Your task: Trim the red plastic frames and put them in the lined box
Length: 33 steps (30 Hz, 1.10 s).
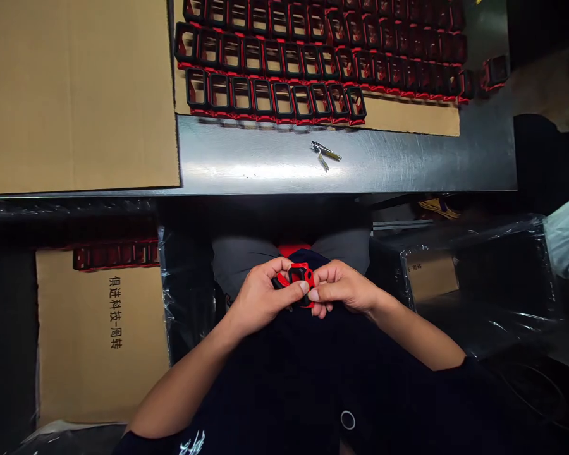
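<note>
Both my hands meet over my lap, below the table edge. My left hand (260, 294) and my right hand (339, 287) pinch one small red and black frame part (299, 275) between thumbs and fingers. The part is partly hidden by my fingertips. On the metal table (408, 164) above, several rows of the same red and black frame parts (313, 57) stand side by side on a cardboard sheet (408, 117).
A small metal tool (323, 151) lies on the bare steel near the table's front edge. A large cardboard sheet (76, 95) covers the table's left. Below left is a cardboard box (99, 341) with printed characters and more frames (116, 254). Plastic-lined bins (478, 278) stand at right.
</note>
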{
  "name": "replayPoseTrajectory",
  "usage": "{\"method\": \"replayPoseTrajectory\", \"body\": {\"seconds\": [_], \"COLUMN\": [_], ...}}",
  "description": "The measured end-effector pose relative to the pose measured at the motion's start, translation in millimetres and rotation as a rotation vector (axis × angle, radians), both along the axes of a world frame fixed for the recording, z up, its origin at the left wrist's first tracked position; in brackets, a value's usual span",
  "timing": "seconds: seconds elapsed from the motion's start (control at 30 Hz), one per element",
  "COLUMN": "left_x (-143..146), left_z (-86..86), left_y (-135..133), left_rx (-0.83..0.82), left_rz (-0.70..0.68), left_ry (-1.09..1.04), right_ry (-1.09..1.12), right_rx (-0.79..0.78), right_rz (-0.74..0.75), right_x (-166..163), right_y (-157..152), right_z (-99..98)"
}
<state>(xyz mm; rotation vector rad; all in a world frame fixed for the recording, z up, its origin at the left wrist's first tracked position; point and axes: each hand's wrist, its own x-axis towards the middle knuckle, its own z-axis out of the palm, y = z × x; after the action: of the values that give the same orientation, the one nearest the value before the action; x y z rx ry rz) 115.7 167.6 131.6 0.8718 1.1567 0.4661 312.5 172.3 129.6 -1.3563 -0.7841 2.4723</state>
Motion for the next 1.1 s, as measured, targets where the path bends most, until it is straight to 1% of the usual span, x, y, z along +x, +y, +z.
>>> {"method": "replayPoseTrajectory", "body": {"seconds": [0.27,0.63,0.77,0.93,1.1], "left_x": [2.9,2.9,4.0,5.1,4.5], "left_z": [7.0,10.7,13.1,15.8,15.5], "left_y": [2.9,4.5,5.7,5.9,5.7], "left_rx": [-0.002,-0.016,-0.028,-0.003,0.004], "left_rz": [0.000,0.011,0.003,0.008,-0.024], "left_ry": [0.069,0.067,0.087,0.129,0.165], "right_ry": [0.002,0.042,0.028,0.006,-0.001], "right_rx": [-0.036,-0.067,-0.066,-0.068,-0.054], "right_rz": [0.010,0.002,0.001,0.008,0.014], "right_x": [1.2,3.8,2.4,1.4,2.1], "right_y": [0.6,0.4,0.5,-1.2,-1.7], "right_z": [3.0,2.8,2.0,-1.0,-0.2]}}
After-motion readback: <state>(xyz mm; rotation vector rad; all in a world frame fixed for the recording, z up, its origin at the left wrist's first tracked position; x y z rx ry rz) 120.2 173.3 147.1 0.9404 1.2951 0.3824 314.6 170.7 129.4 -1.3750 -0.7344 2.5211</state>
